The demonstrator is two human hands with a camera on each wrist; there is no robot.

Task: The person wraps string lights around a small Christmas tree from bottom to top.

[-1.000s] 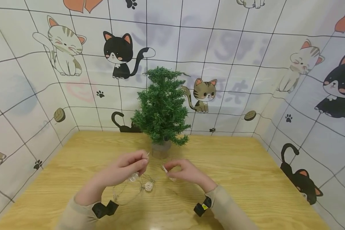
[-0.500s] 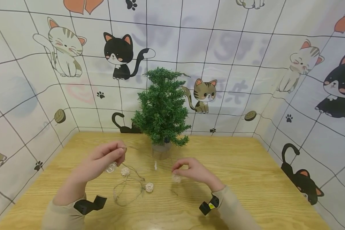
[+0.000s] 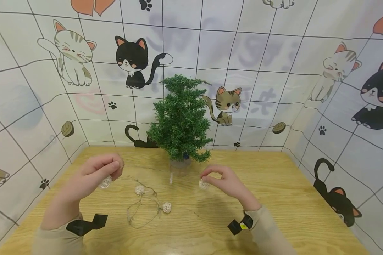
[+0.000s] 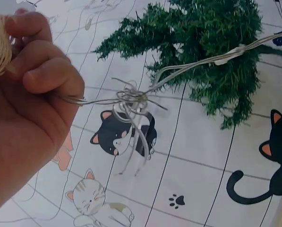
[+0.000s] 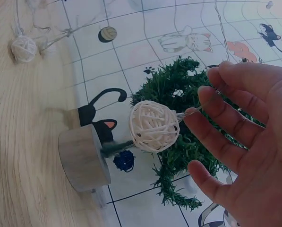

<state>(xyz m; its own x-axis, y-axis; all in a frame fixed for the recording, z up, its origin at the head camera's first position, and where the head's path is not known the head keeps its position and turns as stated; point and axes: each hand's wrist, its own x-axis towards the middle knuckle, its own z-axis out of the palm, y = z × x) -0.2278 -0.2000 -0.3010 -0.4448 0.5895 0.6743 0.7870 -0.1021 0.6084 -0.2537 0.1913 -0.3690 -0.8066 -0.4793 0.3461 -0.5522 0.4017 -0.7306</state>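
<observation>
A thin light string (image 4: 192, 64) with white woven rattan balls runs between the two hands, passing in front of the small artificial tree (image 3: 180, 117). My left hand (image 3: 97, 175) grips the string on the left side, fingers curled over the wire; a rattan ball (image 3: 105, 182) hangs at its palm. On the right, my right hand (image 3: 226, 181) pinches the wire between thumb and forefinger. Just below those fingertips dangles another rattan ball (image 5: 154, 126). Two more balls, one nearer the front (image 3: 167, 207), lie on the table with looped wire.
The tree stands on a round wooden base (image 5: 84, 158) at the back of the wooden table (image 3: 258, 219). A dark blue ball (image 5: 124, 161) is low on the tree. Behind is a cat-print curtain (image 3: 258, 53). A small clear piece (image 3: 171, 178) hangs from the string.
My left hand has moved left and my right hand right, drawing the string out between them. The ball at my right hand has shifted right, and loose wire on the left has spread.
</observation>
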